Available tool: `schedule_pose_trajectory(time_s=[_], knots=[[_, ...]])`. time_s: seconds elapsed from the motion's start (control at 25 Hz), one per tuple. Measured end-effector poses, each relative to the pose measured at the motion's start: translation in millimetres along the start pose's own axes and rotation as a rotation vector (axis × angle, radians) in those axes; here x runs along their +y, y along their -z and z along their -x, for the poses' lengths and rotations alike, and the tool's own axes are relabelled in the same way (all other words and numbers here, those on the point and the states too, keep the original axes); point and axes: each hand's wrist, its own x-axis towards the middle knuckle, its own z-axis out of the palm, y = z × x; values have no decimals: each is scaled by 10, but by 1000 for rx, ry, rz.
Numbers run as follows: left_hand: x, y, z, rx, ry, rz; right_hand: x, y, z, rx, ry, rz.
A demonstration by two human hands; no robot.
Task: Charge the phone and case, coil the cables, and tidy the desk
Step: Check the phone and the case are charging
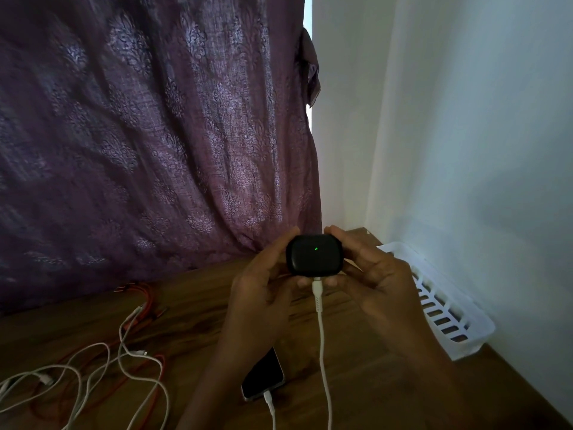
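Note:
A black earbud case [313, 255] with a small green light lit is held up above the wooden desk [192, 308]. My left hand [263, 287] grips its left side and my right hand [375, 274] grips its right side. A white cable [321, 330] is plugged into the case's underside and hangs down toward me. A dark phone [263, 378] lies flat on the desk below my left wrist, with another white cable [270, 408] plugged into its near end.
Loose white cables [102, 364] and red-orange cables [144, 302] lie tangled on the desk's left part. A white slotted plastic tray [446, 308] sits along the right wall. A purple patterned curtain [155, 135] hangs behind the desk.

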Motion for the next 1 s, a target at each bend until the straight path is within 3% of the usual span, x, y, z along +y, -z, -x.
schedule_pose_trajectory(time_s=[0.44, 1.0], knots=[[-149, -74, 14, -32, 47, -8, 182, -13, -13, 13, -68, -4], [-981, -422, 121, -98, 253, -71, 1055, -25, 43, -136, -356, 151]])
